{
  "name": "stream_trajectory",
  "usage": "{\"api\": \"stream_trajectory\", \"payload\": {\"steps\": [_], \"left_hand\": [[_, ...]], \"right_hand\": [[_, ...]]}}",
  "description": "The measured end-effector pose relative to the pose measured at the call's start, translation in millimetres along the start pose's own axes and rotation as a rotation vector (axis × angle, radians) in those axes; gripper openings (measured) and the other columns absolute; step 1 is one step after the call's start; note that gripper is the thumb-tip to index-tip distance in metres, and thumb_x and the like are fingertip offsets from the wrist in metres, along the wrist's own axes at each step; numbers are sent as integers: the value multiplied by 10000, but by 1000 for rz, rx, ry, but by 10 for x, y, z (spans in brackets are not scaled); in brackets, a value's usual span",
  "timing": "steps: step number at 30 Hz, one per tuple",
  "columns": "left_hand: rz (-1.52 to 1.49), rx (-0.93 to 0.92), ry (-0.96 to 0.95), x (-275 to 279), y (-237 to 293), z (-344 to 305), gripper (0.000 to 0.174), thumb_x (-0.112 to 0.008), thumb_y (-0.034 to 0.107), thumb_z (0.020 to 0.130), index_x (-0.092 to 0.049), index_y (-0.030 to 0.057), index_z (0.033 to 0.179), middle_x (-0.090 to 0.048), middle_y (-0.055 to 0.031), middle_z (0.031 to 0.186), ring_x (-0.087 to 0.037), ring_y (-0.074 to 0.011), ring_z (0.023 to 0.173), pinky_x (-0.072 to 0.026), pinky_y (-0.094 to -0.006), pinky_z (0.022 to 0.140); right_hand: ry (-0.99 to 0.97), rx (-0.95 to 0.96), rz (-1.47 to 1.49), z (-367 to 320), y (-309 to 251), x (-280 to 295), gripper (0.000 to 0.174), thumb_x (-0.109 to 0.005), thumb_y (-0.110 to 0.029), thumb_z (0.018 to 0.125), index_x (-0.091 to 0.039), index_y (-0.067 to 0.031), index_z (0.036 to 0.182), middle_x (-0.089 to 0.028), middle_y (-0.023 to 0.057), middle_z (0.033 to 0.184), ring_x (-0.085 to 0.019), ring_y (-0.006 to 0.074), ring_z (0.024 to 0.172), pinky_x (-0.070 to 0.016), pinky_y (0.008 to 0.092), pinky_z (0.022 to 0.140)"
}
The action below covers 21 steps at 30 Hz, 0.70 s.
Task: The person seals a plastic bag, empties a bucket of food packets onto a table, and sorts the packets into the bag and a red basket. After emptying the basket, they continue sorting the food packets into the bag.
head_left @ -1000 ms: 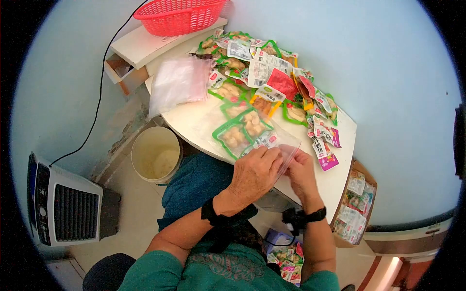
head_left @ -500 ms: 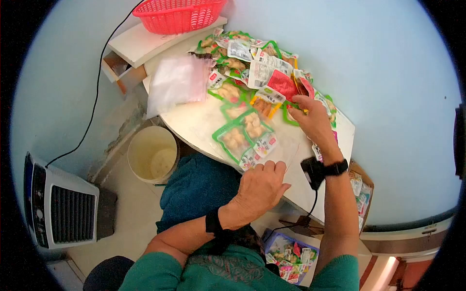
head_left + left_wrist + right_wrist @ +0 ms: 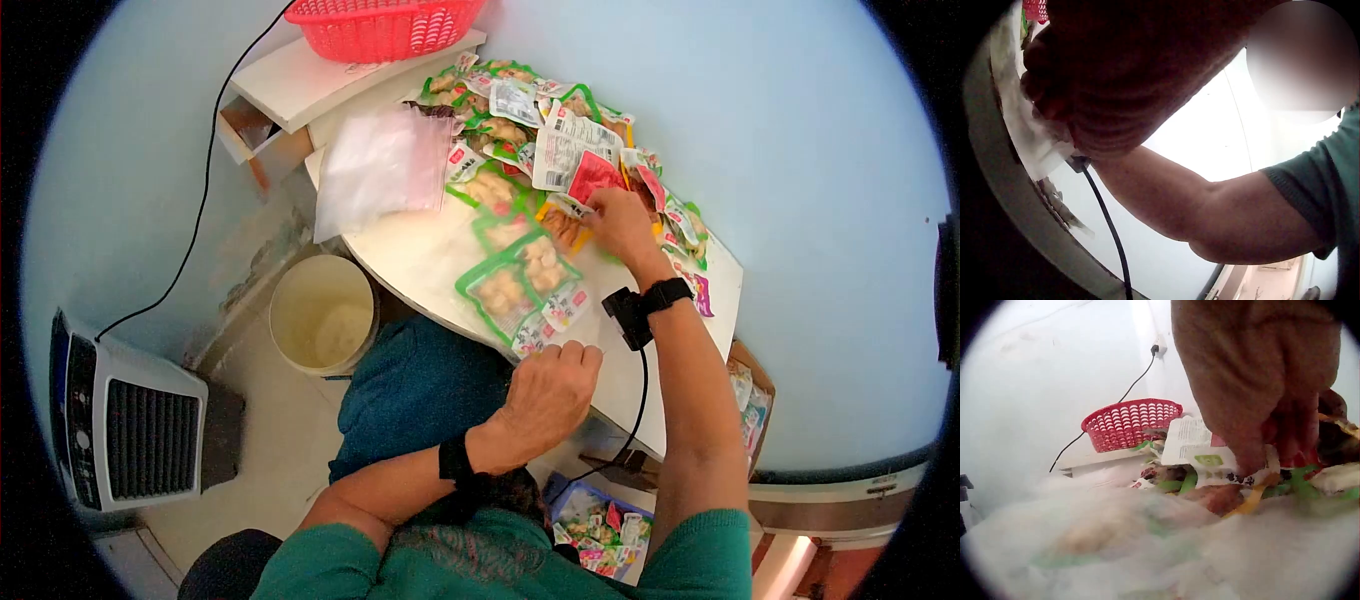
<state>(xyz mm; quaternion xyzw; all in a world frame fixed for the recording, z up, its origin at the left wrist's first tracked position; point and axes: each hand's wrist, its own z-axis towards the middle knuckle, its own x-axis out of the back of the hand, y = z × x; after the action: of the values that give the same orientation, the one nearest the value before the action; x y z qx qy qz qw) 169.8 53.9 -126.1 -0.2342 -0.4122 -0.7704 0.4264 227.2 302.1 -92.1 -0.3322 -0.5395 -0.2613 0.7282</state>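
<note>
My left hand (image 3: 548, 398) holds the mouth edge of a clear plastic bag (image 3: 1038, 150) at the table's near edge, its fingers curled. Inside the bag lie green-edged packets (image 3: 500, 293) of pale food and smaller white packets (image 3: 563, 306). Further back, my right hand (image 3: 625, 228) pinches the label end of a yellow-edged food packet (image 3: 563, 228) between thumb and fingers. In the right wrist view that packet's white label (image 3: 1213, 464) shows beside the thumb. Around it are a red packet (image 3: 596, 174) and a large white printed packet (image 3: 570, 150).
A pile of food packets (image 3: 508, 132) covers the table's back. Clear bags with pink edges (image 3: 375, 175) lie at the left, below a red basket (image 3: 390, 32). A bucket (image 3: 322, 315) stands on the floor left; packet-filled boxes (image 3: 605, 530) stand below and right.
My right hand has left the bag's mouth and moved up and right to the pile, then slightly left onto the yellow-edged packet. My left hand has stayed at the bag's edge.
</note>
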Motion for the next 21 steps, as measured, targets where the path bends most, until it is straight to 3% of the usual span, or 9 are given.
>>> {"api": "stream_trajectory", "payload": {"steps": [3, 6, 7, 11, 17, 21], "left_hand": [[10, -5, -1, 4, 8, -9, 70, -605, 99, 772, -548, 60, 786, -551, -100, 714, -615, -272, 610, -496, -383, 530], [19, -2, 16, 21, 16, 2, 74, -608, 102, 767, -547, 60, 764, -552, -104, 715, -615, -270, 609, -493, -385, 521], [22, -7, 14, 34, 16, 4, 75, -608, 101, 767, -546, 61, 756, -553, -106, 714, -614, -272, 608, -493, -387, 519], [25, -12, 49, 27, 14, 3, 81, -603, 95, 770, -542, 58, 732, -553, -110, 697, -613, -285, 604, -493, -392, 514], [-2, -3, 56, 88, 42, 22, 106, -621, 88, 785, -535, 61, 728, -545, -111, 672, -610, -286, 598, -490, -391, 506], [-12, 16, 81, 95, 69, 31, 120, -637, 81, 792, -531, 73, 736, -547, -100, 679, -600, -283, 589, -480, -387, 493]], "right_hand": [[51, -24, -49, -68, 82, 150, 144, -673, -150, 779, -677, -29, 858, -648, 191, 916, -618, 374, 934, -490, 472, 802], [315, -17, 71, -210, 169, 340, 142, -665, -142, 789, -681, -11, 841, -651, 194, 897, -619, 377, 919, -493, 469, 801], [353, -47, 148, -319, 108, 495, 162, -645, -132, 817, -658, 23, 864, -645, 210, 901, -645, 370, 839, -509, 456, 756], [335, -299, 496, -748, 113, 879, 186, -566, -128, 935, -570, 54, 896, -601, 90, 854, -655, 148, 713, -602, 266, 575], [378, -552, 1153, -1720, 112, 1127, 187, -489, -48, 956, -535, 89, 1074, -633, 223, 1066, -699, 274, 801, -631, 325, 657], [451, -552, 1411, -2380, -104, 1025, 235, -478, -24, 956, -495, 52, 1178, -630, 192, 1125, -688, 275, 941, -638, 383, 735]]}}
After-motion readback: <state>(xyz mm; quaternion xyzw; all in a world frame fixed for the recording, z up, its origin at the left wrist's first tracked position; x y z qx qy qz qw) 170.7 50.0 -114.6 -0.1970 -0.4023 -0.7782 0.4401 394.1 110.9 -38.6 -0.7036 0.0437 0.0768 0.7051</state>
